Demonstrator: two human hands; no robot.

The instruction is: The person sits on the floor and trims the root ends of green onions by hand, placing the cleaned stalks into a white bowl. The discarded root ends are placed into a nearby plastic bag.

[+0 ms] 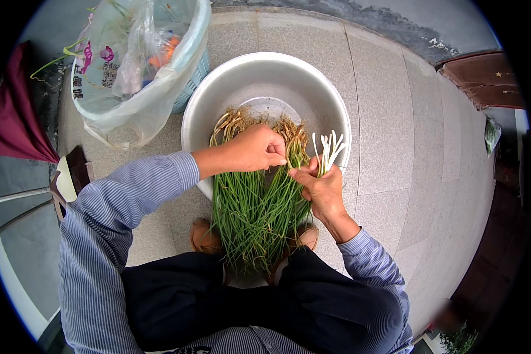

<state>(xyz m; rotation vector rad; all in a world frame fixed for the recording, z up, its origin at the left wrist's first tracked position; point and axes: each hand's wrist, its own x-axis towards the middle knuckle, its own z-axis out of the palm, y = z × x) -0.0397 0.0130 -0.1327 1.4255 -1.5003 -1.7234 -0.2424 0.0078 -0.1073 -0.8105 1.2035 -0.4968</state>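
Note:
A large heap of green scallions (248, 194) lies across the near rim of a round metal basin (265, 73). Its brown, dry root ends point away from me inside the basin, and the long leaves hang toward my feet. My right hand (323, 190) grips a small bunch of cleaned scallions (332, 148), with their bare white ends sticking up near the basin's right wall. Over the root ends, my left hand (256, 150) pinches a thin scallion stalk between thumb and finger, close to my right thumb. The palm side of my left hand is mostly hidden.
A light blue plastic basket (194, 82) with a clear plastic liner stands at the upper left, holding plastic bags (137, 66) and scallion scraps. Maroon cloth (20, 115) hangs at far left. My shoes (205, 236) flank the leaves on stone tiles (382, 132). Brown upholstery (482, 79) is at upper right.

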